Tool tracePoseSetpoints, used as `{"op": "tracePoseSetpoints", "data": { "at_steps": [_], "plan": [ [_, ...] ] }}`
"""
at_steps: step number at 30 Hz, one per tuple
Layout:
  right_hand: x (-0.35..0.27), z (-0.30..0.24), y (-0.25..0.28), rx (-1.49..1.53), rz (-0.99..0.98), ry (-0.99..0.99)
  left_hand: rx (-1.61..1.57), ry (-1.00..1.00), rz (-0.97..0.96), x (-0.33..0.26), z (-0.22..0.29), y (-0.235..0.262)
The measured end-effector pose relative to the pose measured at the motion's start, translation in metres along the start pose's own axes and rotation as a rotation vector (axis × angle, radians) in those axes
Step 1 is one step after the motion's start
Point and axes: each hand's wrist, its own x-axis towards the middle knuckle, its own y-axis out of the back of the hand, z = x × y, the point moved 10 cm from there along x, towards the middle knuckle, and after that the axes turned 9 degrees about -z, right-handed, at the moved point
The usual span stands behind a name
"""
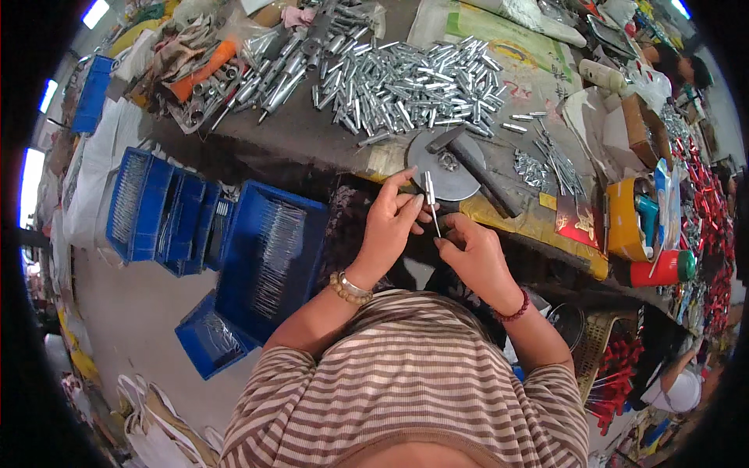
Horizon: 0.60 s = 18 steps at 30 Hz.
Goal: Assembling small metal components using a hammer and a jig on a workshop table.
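Note:
My left hand (pixel 394 222) and my right hand (pixel 472 253) meet just in front of the workbench edge. Between them stands a thin metal rod with a short silver sleeve (pixel 431 199) on its top. My left fingers pinch the sleeve end; my right fingers grip the rod's lower end. Just beyond lies a round grey metal disc (pixel 452 183) with a small metal part on it and a hammer (pixel 480 168) resting across it. A big pile of silver metal tubes (pixel 413 82) covers the bench behind.
Blue plastic crates (pixel 269 257) filled with thin rods stand on the floor to my left. At right are loose pins (pixel 550 164), a yellow box (pixel 624 218), a red can with a green cap (pixel 663 269) and cardboard boxes. Another person (pixel 675 386) is at lower right.

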Motion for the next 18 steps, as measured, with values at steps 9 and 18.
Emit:
{"op": "tracePoseSetpoints", "data": {
  "at_steps": [9,18],
  "plan": [
    [-0.002,-0.006,-0.026,-0.053,-0.013,0.082,-0.030,-0.094,0.154,-0.030,0.011,0.034],
    [0.016,0.038,0.024,0.194,0.105,-0.008,0.054,0.154,0.841,-0.183,-0.094,0.254]
  ]
}}
